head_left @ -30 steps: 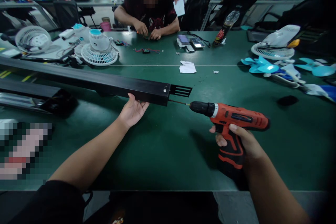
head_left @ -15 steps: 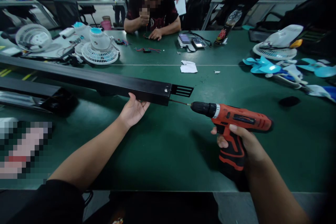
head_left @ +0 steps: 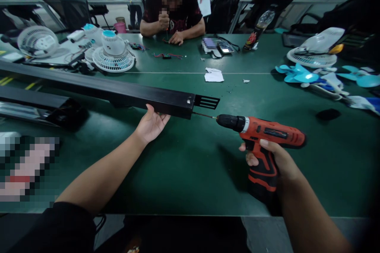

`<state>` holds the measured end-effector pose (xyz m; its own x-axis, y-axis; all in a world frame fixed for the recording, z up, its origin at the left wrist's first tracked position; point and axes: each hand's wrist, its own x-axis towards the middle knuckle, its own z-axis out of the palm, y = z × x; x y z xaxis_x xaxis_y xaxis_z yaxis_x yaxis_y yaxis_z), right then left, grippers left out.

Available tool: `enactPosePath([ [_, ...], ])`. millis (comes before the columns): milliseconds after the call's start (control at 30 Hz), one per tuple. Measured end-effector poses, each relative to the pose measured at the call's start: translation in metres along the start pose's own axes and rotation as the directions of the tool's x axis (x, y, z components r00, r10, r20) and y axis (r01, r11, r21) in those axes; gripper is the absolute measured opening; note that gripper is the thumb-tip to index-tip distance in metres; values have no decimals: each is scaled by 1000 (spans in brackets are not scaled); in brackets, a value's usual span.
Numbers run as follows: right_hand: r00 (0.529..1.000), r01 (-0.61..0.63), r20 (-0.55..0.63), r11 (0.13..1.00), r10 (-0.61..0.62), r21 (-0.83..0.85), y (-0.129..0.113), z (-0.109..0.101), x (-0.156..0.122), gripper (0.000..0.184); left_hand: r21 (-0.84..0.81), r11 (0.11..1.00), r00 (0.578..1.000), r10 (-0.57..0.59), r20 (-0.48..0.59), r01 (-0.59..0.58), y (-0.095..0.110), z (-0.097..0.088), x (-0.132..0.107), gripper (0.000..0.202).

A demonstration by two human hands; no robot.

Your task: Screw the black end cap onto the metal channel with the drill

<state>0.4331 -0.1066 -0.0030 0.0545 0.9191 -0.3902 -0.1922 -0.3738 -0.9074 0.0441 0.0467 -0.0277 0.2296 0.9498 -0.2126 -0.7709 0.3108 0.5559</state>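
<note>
A long black metal bar (head_left: 124, 95) runs from the left edge to the middle of the green table (head_left: 190, 166), a slotted black insert (head_left: 207, 102) sticking out of its end. My left hand (head_left: 151, 124) cups the bar from below near that end, fingers curled under it. My right hand (head_left: 271, 158) grips the handle of a red and black cordless drill (head_left: 267, 136). The drill's thin bit (head_left: 204, 115) points left and its tip meets the end face of the bar.
A second black bar (head_left: 35, 104) lies at the left. Small white and blue fans (head_left: 113, 53) stand at the back left, fan parts and blue blades (head_left: 305, 75) at the right. Paper scraps (head_left: 213, 76) lie mid-table. A person sits across the table, hands on small wired parts.
The drill and my right hand shifted very slightly; the bar and my left hand stayed put. The person opposite raised a hand from the table.
</note>
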Motion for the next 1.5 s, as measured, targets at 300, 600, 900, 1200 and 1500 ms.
enactPosePath([
  [300,1000,-19,-17,999,18,-43,-2,-2,3,54,0,1000,1000,5,13,-5,0,-4,1,65],
  [600,999,-11,37,1000,11,-8,-4,-3,4,56,-8,1000,1000,5,-10,-5,0,-1,1,66],
  [900,996,-40,80,999,38,17,-5,-5,1,61,21,1000,1000,12,-6,-12,0,-3,0,66],
  [1200,999,40,32,999,-40,-8,-5,-1,0,51,26,1000,1000,12,6,-13,0,-6,2,68],
  [1500,995,-26,99,997,19,70,-6,-6,0,64,57,998,999,13,45,-16,0,-14,5,68],
])
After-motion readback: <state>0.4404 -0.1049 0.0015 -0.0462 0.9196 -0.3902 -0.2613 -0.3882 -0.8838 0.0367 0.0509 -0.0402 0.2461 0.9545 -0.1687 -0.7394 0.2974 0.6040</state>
